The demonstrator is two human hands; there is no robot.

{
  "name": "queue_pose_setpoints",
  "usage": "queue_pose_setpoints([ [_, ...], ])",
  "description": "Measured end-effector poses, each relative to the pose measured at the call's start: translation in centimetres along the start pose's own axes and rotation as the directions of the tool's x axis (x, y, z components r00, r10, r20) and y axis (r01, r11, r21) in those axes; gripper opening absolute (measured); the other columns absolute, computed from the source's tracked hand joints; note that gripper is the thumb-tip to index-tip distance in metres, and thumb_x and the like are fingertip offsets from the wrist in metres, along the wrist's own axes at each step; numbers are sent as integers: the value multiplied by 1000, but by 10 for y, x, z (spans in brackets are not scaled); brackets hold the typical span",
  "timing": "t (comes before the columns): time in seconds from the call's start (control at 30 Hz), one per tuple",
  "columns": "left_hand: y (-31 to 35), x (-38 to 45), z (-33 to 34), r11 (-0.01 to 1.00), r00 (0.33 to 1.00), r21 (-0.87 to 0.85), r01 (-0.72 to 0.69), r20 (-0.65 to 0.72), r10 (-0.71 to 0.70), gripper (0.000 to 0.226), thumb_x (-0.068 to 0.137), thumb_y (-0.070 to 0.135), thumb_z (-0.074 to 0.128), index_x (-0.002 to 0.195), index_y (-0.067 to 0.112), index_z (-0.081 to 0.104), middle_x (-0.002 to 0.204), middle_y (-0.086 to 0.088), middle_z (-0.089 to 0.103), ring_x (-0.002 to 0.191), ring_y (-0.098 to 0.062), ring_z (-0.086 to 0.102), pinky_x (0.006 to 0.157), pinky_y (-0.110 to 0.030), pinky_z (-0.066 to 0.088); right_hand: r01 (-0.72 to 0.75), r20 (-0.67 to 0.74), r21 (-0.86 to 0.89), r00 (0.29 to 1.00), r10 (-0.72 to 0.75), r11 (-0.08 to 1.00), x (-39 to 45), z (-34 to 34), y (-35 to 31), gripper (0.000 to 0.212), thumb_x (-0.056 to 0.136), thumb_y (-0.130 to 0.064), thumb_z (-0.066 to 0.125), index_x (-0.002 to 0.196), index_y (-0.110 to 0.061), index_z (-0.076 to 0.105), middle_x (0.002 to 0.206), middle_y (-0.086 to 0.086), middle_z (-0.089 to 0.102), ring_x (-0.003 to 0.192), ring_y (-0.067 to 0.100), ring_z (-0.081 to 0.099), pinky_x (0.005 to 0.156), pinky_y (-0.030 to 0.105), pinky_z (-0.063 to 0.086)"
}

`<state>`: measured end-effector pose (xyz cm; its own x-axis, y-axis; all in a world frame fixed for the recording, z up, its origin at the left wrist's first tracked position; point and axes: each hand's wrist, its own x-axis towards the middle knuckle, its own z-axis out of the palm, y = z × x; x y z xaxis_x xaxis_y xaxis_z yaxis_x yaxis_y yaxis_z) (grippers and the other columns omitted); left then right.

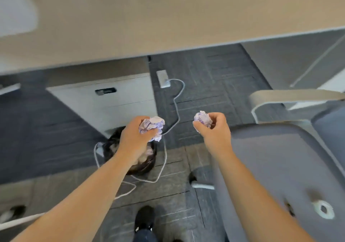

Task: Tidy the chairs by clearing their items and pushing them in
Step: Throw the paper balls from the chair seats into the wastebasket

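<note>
My left hand (133,135) is closed around a crumpled ball of pale purple paper (152,127), held directly above a round bin with a black liner (143,164) on the floor. My right hand (214,127) grips a second crumpled purple paper ball (202,118) out over the carpet, just left of the grey office chair. The chair's seat (283,167) fills the right side, with a pale armrest (291,95) at its far edge. A small white ring-shaped item (323,209) and a small dark item (290,207) lie on the seat near its front right.
A beige desk (168,17) spans the top. Under it stands a white drawer cabinet (112,99), right behind the bin. A white power strip (163,78) and loose white cables (164,159) cross the dark carpet. My black shoe (144,218) and a chair-base leg (202,185) are below.
</note>
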<state>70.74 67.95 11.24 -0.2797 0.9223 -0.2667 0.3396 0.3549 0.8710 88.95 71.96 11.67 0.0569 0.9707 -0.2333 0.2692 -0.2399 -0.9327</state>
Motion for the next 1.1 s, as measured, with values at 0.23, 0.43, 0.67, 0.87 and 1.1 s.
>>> queue_pose_setpoints([
  [0.23,-100,-17,-97,972,964,-90,216,-140,-227,26,65,35,62,83,16,57,78,2,58,75,-24,54,70,-33,43,-18,261,-101,964,44,995,-20,126,6,22,80,-18,67,94,-16,49,94,-1,55,83,14,50,66,22,39],
  [0.43,-183,13,-105,954,938,-135,268,-190,-290,14,82,14,61,91,20,52,83,6,57,81,-16,52,64,-22,39,-87,307,-198,940,146,976,-7,202,70,22,83,-18,64,98,-15,49,93,-2,52,84,15,49,61,13,36],
  [0.67,-274,79,-81,927,923,-54,371,-91,-374,11,83,19,60,87,22,50,81,7,55,80,-15,52,61,-24,37,-249,218,-329,919,329,911,33,268,167,38,85,-23,62,118,-6,51,100,3,53,90,16,48,69,26,36],
  [0.87,-305,117,-74,920,920,42,390,-51,-388,14,83,22,59,91,22,48,76,17,49,76,-10,50,61,-22,36,-307,134,-304,924,359,902,72,297,201,54,89,-27,57,137,-10,38,135,9,50,116,22,50,84,26,34],
  [1.1,-305,131,-50,917,918,58,394,10,-396,19,81,16,60,98,16,51,78,11,49,88,-19,50,61,-15,33,-299,86,-277,939,333,913,77,288,212,40,90,-21,53,127,-9,46,113,2,53,97,12,47,81,26,35],
])
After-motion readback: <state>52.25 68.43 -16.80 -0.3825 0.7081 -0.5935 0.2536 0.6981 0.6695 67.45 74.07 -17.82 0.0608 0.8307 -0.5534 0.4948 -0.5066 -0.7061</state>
